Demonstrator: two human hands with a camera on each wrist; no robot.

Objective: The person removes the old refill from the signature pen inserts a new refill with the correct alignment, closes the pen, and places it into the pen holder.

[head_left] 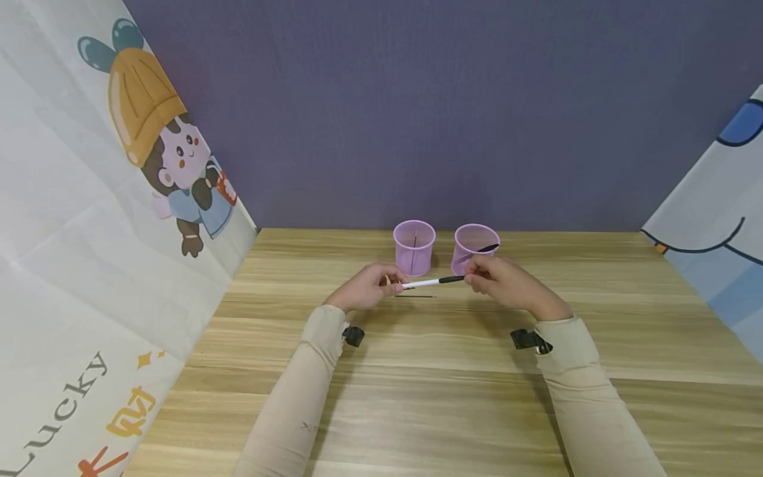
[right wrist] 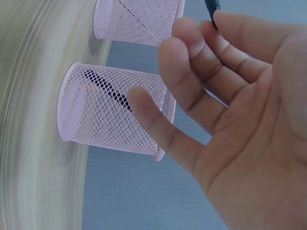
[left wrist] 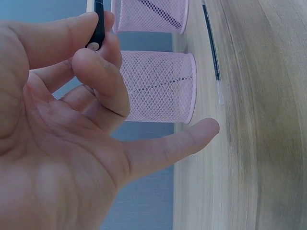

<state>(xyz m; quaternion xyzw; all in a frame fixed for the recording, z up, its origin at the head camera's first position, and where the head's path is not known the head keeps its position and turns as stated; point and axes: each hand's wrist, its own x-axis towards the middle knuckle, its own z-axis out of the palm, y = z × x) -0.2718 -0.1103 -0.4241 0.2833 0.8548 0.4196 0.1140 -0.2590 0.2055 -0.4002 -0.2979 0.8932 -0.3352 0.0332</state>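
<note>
My left hand [head_left: 371, 287] pinches one end of a pen [head_left: 424, 283] with a white barrel and a black section. At its other end, the right hand [head_left: 507, 281] pinches the black section between thumb and fingers. The pen is held level above the table, in front of two pink mesh cups. In the left wrist view a black end piece [left wrist: 97, 33] shows between thumb and fingertips. A thin dark pen refill [left wrist: 211, 45] with a clear end lies on the table below the hands.
The left mesh cup [head_left: 425, 257] holds a thin dark stick like a refill. In the right mesh cup [head_left: 459, 260] leans a thicker black pen [head_left: 489, 248]. Both cups stand near the wooden table's [head_left: 417, 397] back edge, before a dark blue panel [head_left: 417, 119].
</note>
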